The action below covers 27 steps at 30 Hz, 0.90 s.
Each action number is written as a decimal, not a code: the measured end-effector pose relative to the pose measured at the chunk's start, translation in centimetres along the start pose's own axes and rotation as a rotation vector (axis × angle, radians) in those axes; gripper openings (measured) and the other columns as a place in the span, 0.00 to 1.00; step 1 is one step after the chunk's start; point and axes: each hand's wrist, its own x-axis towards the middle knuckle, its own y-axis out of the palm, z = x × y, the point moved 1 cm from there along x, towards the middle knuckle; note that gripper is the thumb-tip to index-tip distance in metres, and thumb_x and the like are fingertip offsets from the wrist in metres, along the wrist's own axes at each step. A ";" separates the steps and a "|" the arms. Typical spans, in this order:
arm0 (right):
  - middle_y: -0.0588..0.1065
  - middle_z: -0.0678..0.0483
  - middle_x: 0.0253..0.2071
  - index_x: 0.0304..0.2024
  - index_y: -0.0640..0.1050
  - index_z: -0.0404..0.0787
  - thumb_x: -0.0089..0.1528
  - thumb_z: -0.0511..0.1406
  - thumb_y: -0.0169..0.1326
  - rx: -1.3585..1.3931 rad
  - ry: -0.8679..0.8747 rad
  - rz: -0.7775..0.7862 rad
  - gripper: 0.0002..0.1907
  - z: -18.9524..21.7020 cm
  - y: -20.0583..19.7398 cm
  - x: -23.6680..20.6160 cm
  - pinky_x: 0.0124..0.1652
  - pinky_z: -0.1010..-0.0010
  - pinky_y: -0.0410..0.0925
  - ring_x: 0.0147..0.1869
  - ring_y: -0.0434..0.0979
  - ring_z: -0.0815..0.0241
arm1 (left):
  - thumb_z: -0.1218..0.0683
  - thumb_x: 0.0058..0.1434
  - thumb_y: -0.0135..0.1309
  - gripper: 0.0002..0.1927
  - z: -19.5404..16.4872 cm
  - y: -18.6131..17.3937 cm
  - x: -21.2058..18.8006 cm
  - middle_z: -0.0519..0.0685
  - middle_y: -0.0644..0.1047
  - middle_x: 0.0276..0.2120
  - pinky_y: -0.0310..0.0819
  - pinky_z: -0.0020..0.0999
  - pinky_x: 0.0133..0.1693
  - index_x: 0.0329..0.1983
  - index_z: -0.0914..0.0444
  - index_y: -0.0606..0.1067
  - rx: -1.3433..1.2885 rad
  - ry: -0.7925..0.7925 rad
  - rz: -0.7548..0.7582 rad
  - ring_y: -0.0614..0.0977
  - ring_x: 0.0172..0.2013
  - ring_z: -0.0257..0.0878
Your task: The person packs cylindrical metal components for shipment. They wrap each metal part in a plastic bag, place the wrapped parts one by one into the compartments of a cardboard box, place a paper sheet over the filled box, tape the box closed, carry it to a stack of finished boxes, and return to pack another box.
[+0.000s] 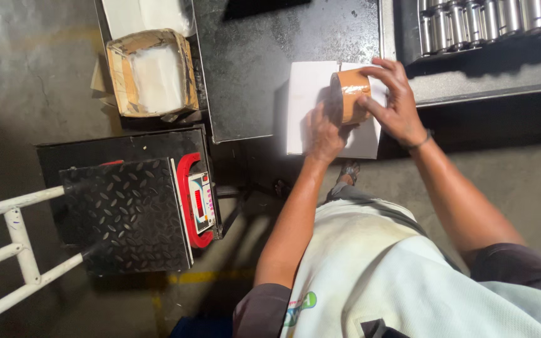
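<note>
Holding a roll of brown packing tape (350,95) on edge, the right hand (399,103) grips it with fingers curled over the top and thumb at the near side. The roll stands directly on a white carton (305,94), which lies at the near edge of a dark metal table (252,62). The left hand (322,133) rests against the roll's left face and the carton top; whether it pinches the tape end cannot be told. The carton is closed, so its contents are hidden.

At the table's left edge sits an open cardboard box (151,72), its flaps taped, containing white sheet material. Beyond it lies a flat tray (145,15) lined with white material. At upper right, a dark tray (408,37) holds a row of metal cylinders (489,22) packed side by side. A platform scale (129,216) with a red-framed display stands on the floor to the left.
</note>
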 end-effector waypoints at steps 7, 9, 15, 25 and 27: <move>0.80 0.51 0.46 0.44 0.79 0.36 0.66 0.38 0.57 -0.105 0.211 0.476 0.11 -0.8 0.0 8.3 0.43 0.61 0.73 0.43 0.78 0.51 | 0.44 0.57 0.68 0.32 -0.2 -0.4 0.5 0.50 0.77 0.56 0.60 0.53 0.62 0.62 0.56 0.73 0.036 -0.041 0.017 0.70 0.63 0.52; 0.80 0.50 0.42 0.40 0.78 0.34 0.65 0.35 0.55 -0.169 0.380 0.473 0.08 -2.6 1.5 9.4 0.37 0.62 0.73 0.38 0.79 0.52 | 0.39 0.49 0.71 0.41 -0.5 -1.2 0.2 0.56 0.75 0.55 0.63 0.52 0.61 0.61 0.63 0.71 -0.133 0.005 -0.151 0.72 0.60 0.55; 0.79 0.42 0.41 0.45 0.79 0.36 0.60 0.33 0.57 -0.718 0.375 0.496 0.11 -7.9 5.5 12.8 0.45 0.60 0.72 0.43 0.80 0.46 | 0.37 0.45 0.71 0.43 -0.5 -2.3 -0.5 0.64 0.77 0.45 0.75 0.50 0.54 0.52 0.73 0.72 -0.174 -0.039 -0.288 0.82 0.46 0.59; 0.77 0.47 0.60 0.57 0.81 0.48 0.55 0.41 0.63 -0.505 0.675 0.951 0.26 -11.0 8.2 15.2 0.60 0.56 0.66 0.61 0.75 0.45 | 0.36 0.50 0.67 0.48 0.0 -0.3 -1.3 0.71 0.76 0.43 0.80 0.52 0.47 0.55 0.82 0.68 -0.193 -0.250 -0.290 0.82 0.43 0.65; 0.77 0.41 0.58 0.58 0.79 0.43 0.51 0.33 0.65 -0.874 0.647 0.938 0.30 -10.3 8.3 15.3 0.55 0.49 0.72 0.62 0.77 0.41 | 0.36 0.51 0.66 0.49 0.1 -0.4 -1.6 0.72 0.75 0.44 0.80 0.52 0.47 0.56 0.83 0.67 -0.192 -0.244 -0.314 0.82 0.44 0.66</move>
